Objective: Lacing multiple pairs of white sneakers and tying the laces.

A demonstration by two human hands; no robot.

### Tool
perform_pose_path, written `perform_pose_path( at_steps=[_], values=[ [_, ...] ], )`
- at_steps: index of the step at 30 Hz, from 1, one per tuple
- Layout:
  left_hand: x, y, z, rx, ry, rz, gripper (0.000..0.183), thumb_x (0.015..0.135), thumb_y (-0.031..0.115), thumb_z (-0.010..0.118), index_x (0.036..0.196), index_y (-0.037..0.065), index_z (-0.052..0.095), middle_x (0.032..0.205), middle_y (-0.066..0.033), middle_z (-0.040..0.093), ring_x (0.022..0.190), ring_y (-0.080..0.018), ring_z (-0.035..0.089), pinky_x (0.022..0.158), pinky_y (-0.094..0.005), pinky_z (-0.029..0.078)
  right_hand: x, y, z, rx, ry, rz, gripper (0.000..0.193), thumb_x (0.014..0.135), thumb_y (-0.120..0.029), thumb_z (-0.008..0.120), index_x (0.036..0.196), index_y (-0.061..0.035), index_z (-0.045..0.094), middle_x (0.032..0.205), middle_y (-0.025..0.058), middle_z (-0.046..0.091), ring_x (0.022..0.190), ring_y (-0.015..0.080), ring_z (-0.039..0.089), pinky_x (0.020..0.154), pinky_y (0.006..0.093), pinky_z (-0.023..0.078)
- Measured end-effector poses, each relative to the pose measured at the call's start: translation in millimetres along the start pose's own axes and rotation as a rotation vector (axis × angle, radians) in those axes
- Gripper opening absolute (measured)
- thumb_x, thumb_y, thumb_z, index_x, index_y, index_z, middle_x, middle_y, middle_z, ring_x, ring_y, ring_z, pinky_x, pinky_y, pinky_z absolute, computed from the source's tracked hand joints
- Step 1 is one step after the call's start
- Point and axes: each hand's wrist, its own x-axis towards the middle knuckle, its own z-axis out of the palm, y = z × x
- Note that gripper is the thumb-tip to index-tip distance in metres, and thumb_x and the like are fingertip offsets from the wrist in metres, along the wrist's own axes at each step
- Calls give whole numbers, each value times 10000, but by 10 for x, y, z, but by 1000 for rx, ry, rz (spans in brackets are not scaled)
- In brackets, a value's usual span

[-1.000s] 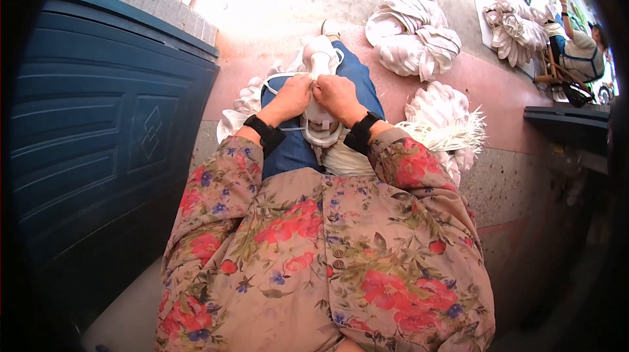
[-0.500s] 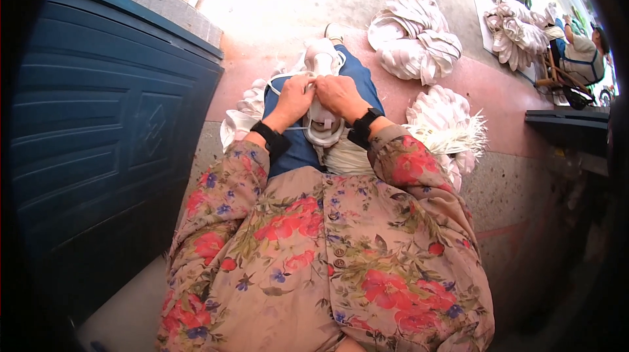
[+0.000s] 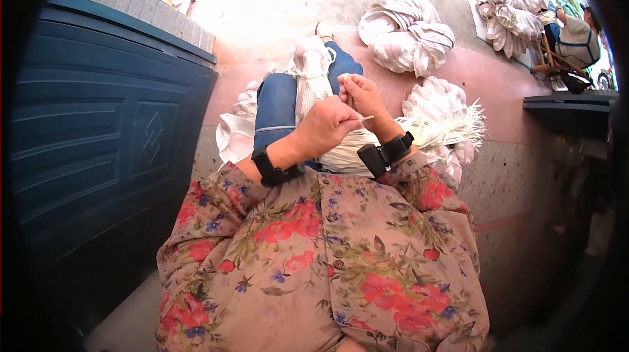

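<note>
My left hand [image 3: 325, 128] is closed on a white shoelace [image 3: 365, 118], whose tip pokes out past its fingers. Just above and to the right, my right hand [image 3: 364, 97] pinches something pale that looks like part of the lace. Beyond both hands, a white shoe upper [image 3: 313, 67] rests between my knees, apart from my fingers. A hank of white laces [image 3: 347, 152] lies across my lap, partly behind my wrists.
Piles of white shoe uppers lie on the floor at front right [image 3: 409, 31], beside my right leg [image 3: 436, 96] and left leg [image 3: 234, 132]. Loose laces [image 3: 458, 126] drape the near right pile. A blue door [image 3: 111, 136] stands left. Another person [image 3: 576, 40] sits far right.
Both hands have left the shoe upper and come back toward my body and to the right, the left now lower than the right. A lace end now shows at the left fingers.
</note>
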Motion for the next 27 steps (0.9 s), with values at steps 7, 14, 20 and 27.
perform_pose_path(
  at_steps=[7, 14, 20, 27],
  values=[
    [-9, -292, -175, -107, 145, -596, 187, 823, 153, 539, 852, -20, 605, 590, -47, 518, 555, -59, 446, 509, -230, 377, -147, -133, 211, -22, -22, -122, 247, 853, -191, 542, 995, 2, 606, 892, 16, 593, 794, 67, 513, 723, 201, 402],
    [-62, -374, -160, 16, 142, -425, 215, 835, 167, 522, 889, -30, 589, 575, -45, 505, 545, -69, 429, 493, -239, 361, -97, -107, 303, -92, -66, -120, 254, 858, -198, 533, 1019, -14, 601, 874, -25, 578, 768, 39, 451, 687, 181, 360],
    [-49, -723, -218, -190, 156, -510, 174, 815, 134, 527, 894, -3, 601, 699, -98, 556, 672, -124, 512, 622, -241, 409, 13, -8, 260, -203, -25, -288, 243, 876, -199, 504, 971, 7, 591, 894, 15, 593, 828, 67, 502, 767, 210, 393],
    [297, -1369, -379, 398, -145, -399, 178, 660, 216, 633, 702, 46, 599, 721, -158, 599, 772, -293, 559, 691, -358, 422, -84, -547, 321, 102, -100, -287, 218, 882, -202, 482, 936, -2, 551, 694, 48, 568, 535, 106, 543, 515, 209, 438]
  ],
)
